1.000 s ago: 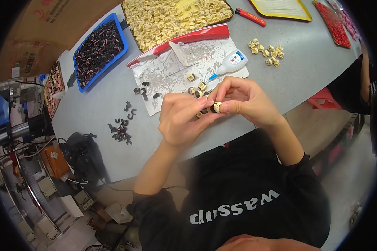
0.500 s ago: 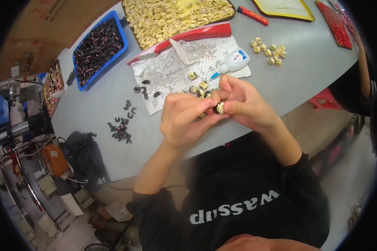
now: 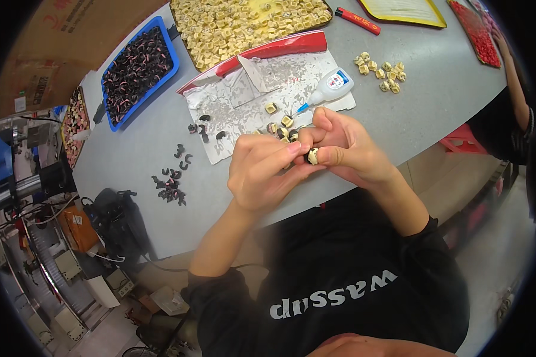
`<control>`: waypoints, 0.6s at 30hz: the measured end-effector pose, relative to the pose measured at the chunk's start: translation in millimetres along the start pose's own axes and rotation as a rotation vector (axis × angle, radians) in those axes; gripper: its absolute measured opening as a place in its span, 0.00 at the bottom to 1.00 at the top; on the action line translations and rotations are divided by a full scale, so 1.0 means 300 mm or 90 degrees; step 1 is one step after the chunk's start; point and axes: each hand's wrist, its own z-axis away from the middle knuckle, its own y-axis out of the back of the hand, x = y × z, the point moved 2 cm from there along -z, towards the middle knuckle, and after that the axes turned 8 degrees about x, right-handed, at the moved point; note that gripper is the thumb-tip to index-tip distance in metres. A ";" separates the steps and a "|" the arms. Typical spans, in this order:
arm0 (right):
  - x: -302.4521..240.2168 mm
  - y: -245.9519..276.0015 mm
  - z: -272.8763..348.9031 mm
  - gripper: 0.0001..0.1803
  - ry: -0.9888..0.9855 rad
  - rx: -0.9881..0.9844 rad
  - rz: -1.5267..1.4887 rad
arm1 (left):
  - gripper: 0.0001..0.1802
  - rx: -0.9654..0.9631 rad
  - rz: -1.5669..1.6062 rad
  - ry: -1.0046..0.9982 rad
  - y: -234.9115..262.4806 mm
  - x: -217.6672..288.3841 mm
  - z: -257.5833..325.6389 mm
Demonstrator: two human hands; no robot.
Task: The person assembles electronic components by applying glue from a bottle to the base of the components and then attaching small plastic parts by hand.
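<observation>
Between my fingertips is a small cream-and-black piece (image 3: 312, 156). My left hand (image 3: 262, 169) pinches its left side, and my right hand (image 3: 351, 149) presses it with thumb and fingers from the right. Just beyond my hands, several cream cube-like pieces (image 3: 287, 121) with dark parts lie on a white cardboard sheet (image 3: 220, 107) smeared with grey marks. A glue bottle (image 3: 333, 86) with a blue tip lies on that sheet, its tip toward my hands. Loose black curved pieces (image 3: 171, 190) are scattered on the table to the left.
A blue tray (image 3: 175, 56) of black curved pieces stands at the far left, beside a large tray (image 3: 330, 21) of cream pieces. Finished-looking cream pieces (image 3: 390, 77) and a red marker (image 3: 357, 21) lie to the right. Another person's arm (image 3: 518, 95) is at the right edge.
Both hands stay nearly in place, still pinching the small piece. The view has shifted very slightly; nothing else has visibly moved.
</observation>
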 end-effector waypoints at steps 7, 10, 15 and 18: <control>0.006 0.007 0.001 0.21 0.008 0.003 -0.019 | 0.31 -0.008 0.005 0.007 -0.003 -0.003 0.008; -0.004 0.003 0.004 0.22 0.015 -0.004 0.004 | 0.31 -0.012 0.027 0.033 -0.005 -0.004 0.010; -0.010 0.018 0.018 0.26 0.018 -0.016 0.024 | 0.26 -0.057 0.103 0.078 -0.020 0.005 0.004; -0.019 0.008 0.032 0.28 -0.027 -0.016 0.044 | 0.23 -0.070 0.133 0.097 -0.015 0.011 0.002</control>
